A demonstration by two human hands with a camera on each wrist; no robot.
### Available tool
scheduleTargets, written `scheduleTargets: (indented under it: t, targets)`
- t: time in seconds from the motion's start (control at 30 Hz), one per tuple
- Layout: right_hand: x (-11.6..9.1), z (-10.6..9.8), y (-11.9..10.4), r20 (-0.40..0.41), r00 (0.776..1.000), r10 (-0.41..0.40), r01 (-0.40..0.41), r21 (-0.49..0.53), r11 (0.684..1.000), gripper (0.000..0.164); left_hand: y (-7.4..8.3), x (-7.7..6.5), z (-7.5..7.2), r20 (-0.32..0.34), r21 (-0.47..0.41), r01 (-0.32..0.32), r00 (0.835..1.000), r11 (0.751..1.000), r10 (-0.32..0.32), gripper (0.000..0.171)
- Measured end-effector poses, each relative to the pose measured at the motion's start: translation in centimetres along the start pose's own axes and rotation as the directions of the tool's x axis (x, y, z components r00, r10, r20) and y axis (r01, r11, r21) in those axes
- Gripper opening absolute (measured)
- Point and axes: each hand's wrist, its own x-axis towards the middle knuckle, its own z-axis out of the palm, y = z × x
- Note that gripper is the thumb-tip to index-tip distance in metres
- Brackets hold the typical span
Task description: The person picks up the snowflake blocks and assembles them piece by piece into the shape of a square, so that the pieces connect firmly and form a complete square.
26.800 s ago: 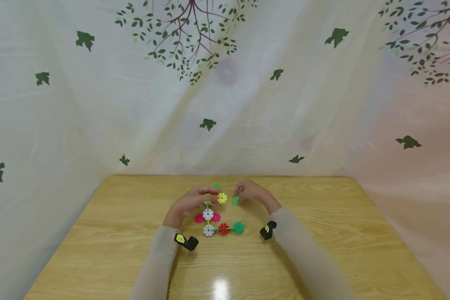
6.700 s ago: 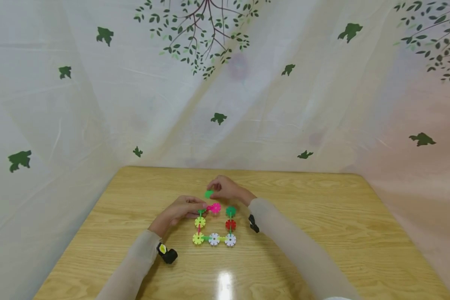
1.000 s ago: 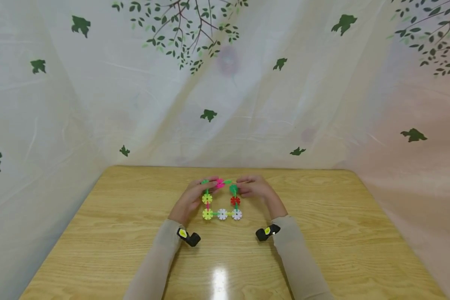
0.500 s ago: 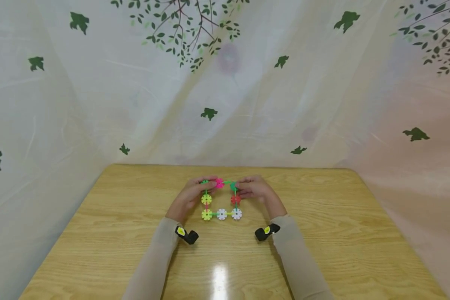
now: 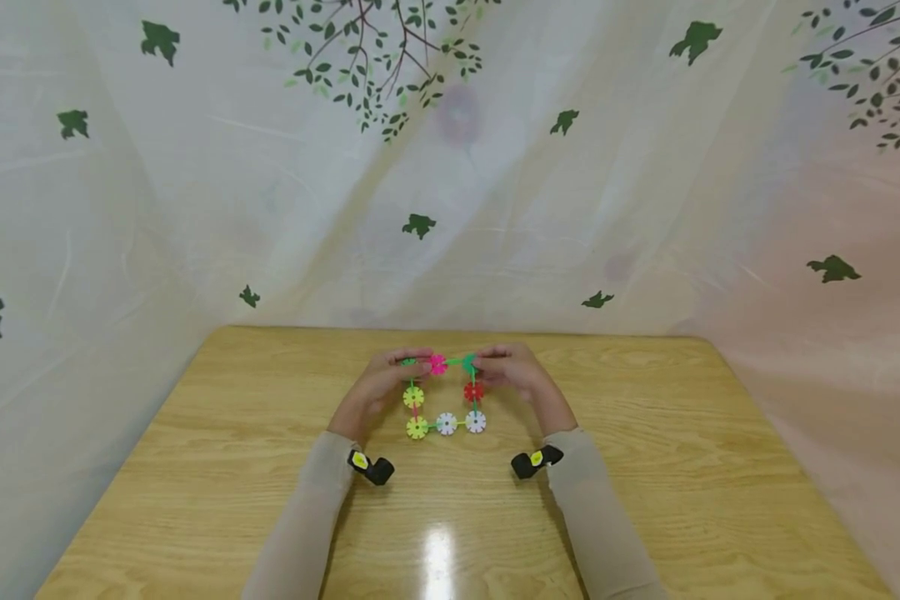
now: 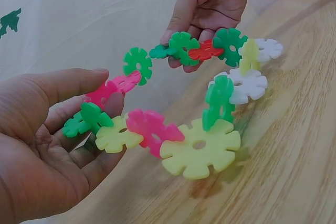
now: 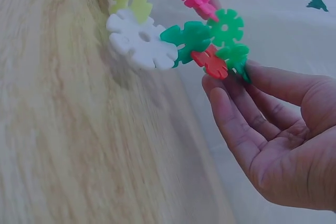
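Observation:
A squarish ring of interlocking plastic snowflake discs [image 5: 413, 397] is held up between both hands, its near side lowest. Pink, green, yellow, white and red discs make it up, joined at right angles to each other. My left hand [image 5: 378, 379] pinches the far left part, thumb and fingers on the pink disc [image 6: 100, 95]. At the far right corner, my right hand [image 5: 517, 371] pinches the dark green disc [image 5: 469, 363] between thumb and fingers. Beside that corner stands a bright green disc [image 7: 226, 27]; whether its slot is fully seated cannot be told.
Under the hands is a wooden table [image 5: 270, 500], with a light reflection near its front. Behind and at the sides hangs a pale cloth [image 5: 330, 208] printed with leaves and branches. Each sleeve cuff bears a small black camera [image 5: 378, 469].
The discs earlier formed a strip with loose ends. A second ago a gap showed at the far right corner; now the bright green and dark green discs meet there. The ring's right side has risen slightly.

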Motion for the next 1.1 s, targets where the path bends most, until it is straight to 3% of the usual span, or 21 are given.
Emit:
scheduleTargets:
  t: [0.4,0.83,1.1]
  targets:
    - [-0.27,0.12,-0.5,0.008,1.0,-0.023,0.023,-0.035,0.999,0.036,0.41,-0.03,0.1,-0.014,0.108,0.012,1.0,0.994,-0.01,0.041]
    - [-0.54,-0.07,-0.48,0.0,0.999,-0.037,0.037,-0.053,0.998,0.035,0.37,-0.05,0.48,-0.016,0.017,-0.001,1.0,1.0,0.001,0.043]
    - [-0.44,-0.07,-0.89,-0.021,0.999,-0.04,0.04,-0.023,0.999,0.032,0.62,0.05,0.73,-0.092,-0.02,-0.009,0.996,1.0,0.008,0.047]
